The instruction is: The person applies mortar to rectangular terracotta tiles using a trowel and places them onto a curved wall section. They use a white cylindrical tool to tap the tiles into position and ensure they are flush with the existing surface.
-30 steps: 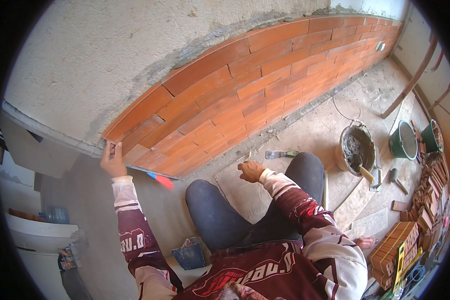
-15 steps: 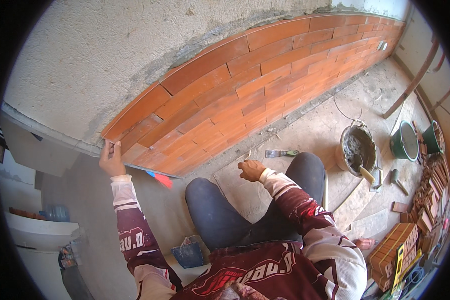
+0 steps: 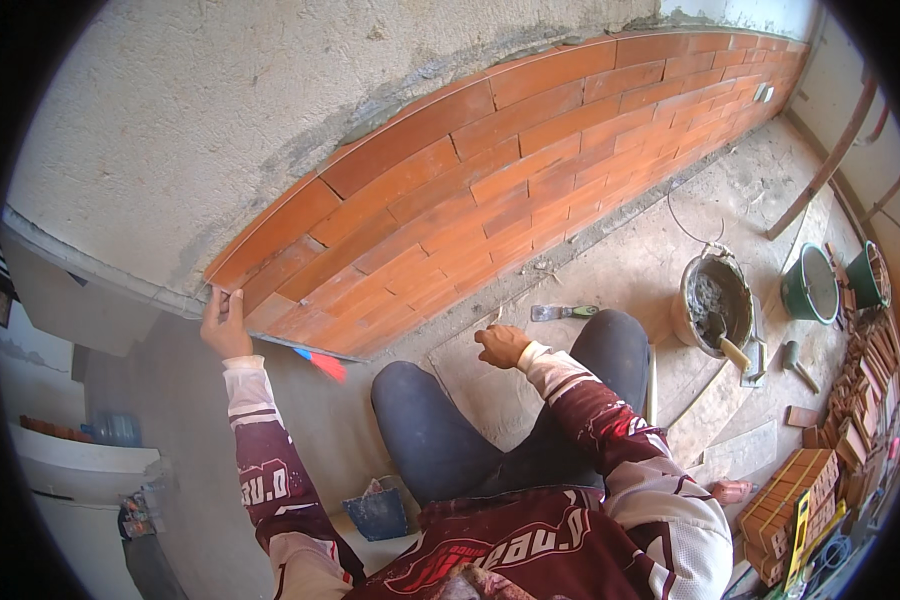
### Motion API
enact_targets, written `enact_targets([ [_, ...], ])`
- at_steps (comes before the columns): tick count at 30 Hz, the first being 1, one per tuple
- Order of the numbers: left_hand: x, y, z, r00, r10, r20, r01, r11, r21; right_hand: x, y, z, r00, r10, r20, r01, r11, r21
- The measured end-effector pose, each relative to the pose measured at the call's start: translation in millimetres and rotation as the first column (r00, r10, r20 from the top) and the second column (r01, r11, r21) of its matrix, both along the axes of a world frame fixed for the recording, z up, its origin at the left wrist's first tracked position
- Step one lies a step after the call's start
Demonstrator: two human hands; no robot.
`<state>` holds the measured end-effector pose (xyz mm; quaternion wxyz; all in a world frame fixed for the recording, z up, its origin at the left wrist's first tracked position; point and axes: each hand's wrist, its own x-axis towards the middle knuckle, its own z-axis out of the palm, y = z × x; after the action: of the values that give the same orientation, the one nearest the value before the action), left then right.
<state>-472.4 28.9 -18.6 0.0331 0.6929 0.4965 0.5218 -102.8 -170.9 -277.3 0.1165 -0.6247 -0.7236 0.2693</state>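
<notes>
The tile under my left fingertips was flat, oblong and orange, set lengthwise at the left end of the top row. A dark joint parted it from the next tile.

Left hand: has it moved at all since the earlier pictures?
No. Judged against the top row's end brick, the left hand has stayed at the same outer corner, with no clear shift either way.

Matt clay tiles, rough plaster wall, smooth plastic bucket.
</notes>
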Motion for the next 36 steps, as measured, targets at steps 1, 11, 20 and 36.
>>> enact_targets([
  [1, 0, 0, 0, 1.000, -0.003, -0.001, 0.003, 1.000, -0.001, 0, 0, 1, 1.000, 0.001, 0.000, -0.001, 1.000, 0.000],
  [11, -14, 15, -6, 1.000, 0.009, -0.028, -0.010, 0.999, -0.036, -2, 0, -7, 0.999, -0.036, -0.005, 0.036, 0.999, -0.033],
  [20, 0, 24, 6, 0.993, 0.047, 0.111, -0.038, 0.996, -0.081, -2, -1, -8, 0.999, -0.027, -0.024, 0.028, 0.998, 0.056],
  [36, -49, 44, 11, 0.922, -0.201, 0.331, 0.318, 0.880, -0.354, 5, -3, 2, 0.997, -0.065, -0.036, 0.067, 0.996, 0.054],
])
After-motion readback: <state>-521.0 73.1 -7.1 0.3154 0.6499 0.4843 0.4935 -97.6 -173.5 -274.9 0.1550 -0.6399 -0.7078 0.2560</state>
